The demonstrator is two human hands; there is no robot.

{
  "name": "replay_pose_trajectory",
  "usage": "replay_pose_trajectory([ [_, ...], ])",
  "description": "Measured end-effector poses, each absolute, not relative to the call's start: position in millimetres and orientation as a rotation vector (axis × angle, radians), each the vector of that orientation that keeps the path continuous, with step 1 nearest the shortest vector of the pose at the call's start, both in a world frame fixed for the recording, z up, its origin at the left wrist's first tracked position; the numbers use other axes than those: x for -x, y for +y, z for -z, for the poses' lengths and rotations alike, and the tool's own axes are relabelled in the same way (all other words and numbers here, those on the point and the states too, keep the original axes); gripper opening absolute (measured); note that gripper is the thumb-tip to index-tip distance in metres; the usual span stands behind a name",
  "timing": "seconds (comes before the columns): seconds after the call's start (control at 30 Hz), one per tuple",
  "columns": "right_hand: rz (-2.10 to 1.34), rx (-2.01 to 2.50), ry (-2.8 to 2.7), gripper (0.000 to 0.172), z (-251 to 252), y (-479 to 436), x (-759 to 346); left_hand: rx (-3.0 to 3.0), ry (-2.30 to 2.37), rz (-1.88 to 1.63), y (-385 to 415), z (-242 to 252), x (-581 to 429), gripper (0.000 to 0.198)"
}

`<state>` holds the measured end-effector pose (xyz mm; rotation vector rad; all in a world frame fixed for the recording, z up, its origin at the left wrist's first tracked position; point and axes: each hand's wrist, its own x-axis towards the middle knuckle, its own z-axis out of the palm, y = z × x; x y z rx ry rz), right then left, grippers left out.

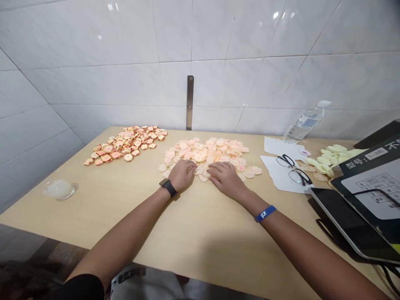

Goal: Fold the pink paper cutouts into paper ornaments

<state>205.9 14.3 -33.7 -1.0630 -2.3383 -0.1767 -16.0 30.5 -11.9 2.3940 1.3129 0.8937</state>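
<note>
A heap of pale peach paper flower cutouts (215,152) lies in the middle of the wooden table (193,225). My left hand (182,174), with a black watch on its wrist, rests at the heap's near edge, fingers curled and closed on the cutouts. My right hand (225,177), with a blue band on its wrist, lies beside it with fingers bent down onto the same cutouts. What the fingertips pinch is hidden. A second heap of flowers with red and yellow rims (125,145) sits at the far left.
A pile of pale green cutouts (331,157), black glasses (293,168) on white paper, and a clear water bottle (304,121) are at the right. A tablet (350,223) and a printed box (371,179) fill the right edge. A small clear dish (60,189) sits left. Tiled wall behind.
</note>
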Motion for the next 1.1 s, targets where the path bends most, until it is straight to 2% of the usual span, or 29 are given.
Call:
replay_pose_trajectory([
  [0.13, 0.238, 1.097, -2.391, 0.017, 35, 14, -203, -2.372, 1.236, -0.857, 33, 17, 16, 0.026],
  [0.33, 0.381, 1.053, -2.229, 0.021, 36, 15, -206, -2.121, 1.418, -1.303, 25, 1, 14, 0.026],
  [0.43, 0.494, 1.15, -2.087, 0.025, 37, 18, -210, -1.979, 1.503, -1.388, 34, -17, 19, 0.025],
  [0.53, 0.574, 1.331, -2.03, 0.029, 36, 19, -211, -1.877, 1.775, -1.307, 57, -39, 51, 0.033],
  [0.6, 0.575, 1.415, -2.039, 0.034, 33, 16, -209, -1.884, 2.115, -1.013, 69, -50, 89, 0.038],
  [0.83, 0.487, 1.364, -2.111, 0.032, 34, 12, -201, -1.747, 2.489, -0.608, 52, -37, 211, 0.024],
  [0.97, 0.511, 1.257, -2.079, 0.029, 35, 13, -202, -1.828, 2.541, -0.621, 31, -22, 220, 0.021],
  [1.1, 0.456, 1.154, -2.003, 0.028, 32, 11, -202, -1.957, 2.552, -0.832, 21, -23, 198, 0.029],
])
